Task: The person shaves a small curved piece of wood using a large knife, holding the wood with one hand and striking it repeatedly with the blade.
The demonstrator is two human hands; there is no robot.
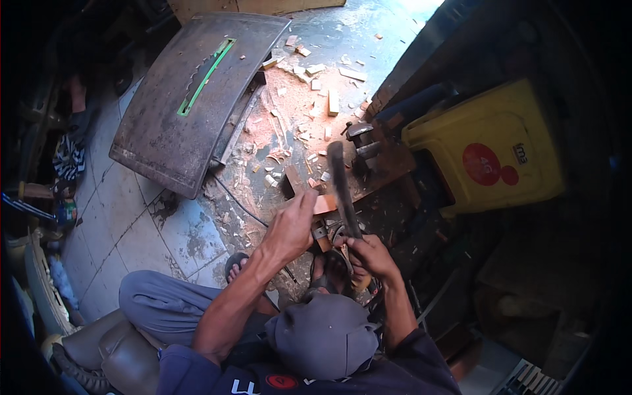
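Observation:
My left hand (289,222) is closed around a short block of orange-brown wood (324,205), whose far end sticks out past the fingers. My right hand (373,255) grips the lower end of a machete-like tool with a long, dark, slightly curved blade (341,181). The blade points up and away, and in the picture it crosses the right end of the block. Whether the two touch I cannot tell. Below my hands a dark wooden piece with a metal fitting (320,235) stands near my feet.
A table saw (158,105) with a green-edged blade slot stands at the left, its cable (240,205) running over the floor. Sawdust and several offcuts (333,103) litter the floor ahead. To the right are a metal clamp-like device (363,139) and a yellow plastic container (510,131).

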